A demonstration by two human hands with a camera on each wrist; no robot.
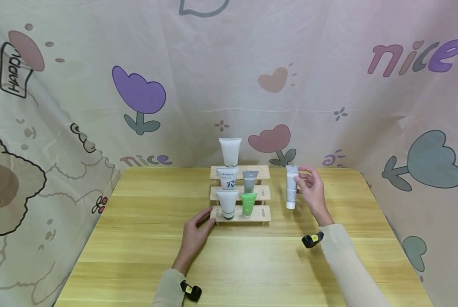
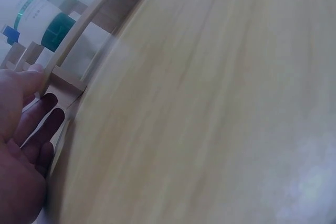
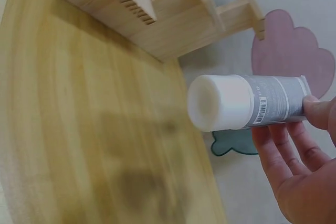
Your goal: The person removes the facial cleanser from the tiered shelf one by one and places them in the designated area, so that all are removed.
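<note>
My right hand (image 1: 314, 192) holds a slim grey-blue squeeze tube (image 1: 291, 187) with thumb and fingers, to the right of a three-step wooden rack (image 1: 262, 214). Its white cap (image 3: 220, 102) points down, clear of the table. At the rack's lower left end, my left hand (image 1: 192, 237) grips the edge of the bottom step, the thumb on the step. On that step stand a white tube (image 1: 227, 203) and a green tube (image 1: 248, 204). The middle step bears a white tube with dark print (image 1: 228, 177) and a grey tube (image 1: 249, 181). A white tube (image 1: 230, 151) tops the rack.
The rack stands near the back of a wood-grain table (image 1: 144, 238). Behind it hangs a printed curtain (image 1: 198, 85), which also runs along the table's left and right sides. Each wrist wears a small black camera (image 1: 312, 240).
</note>
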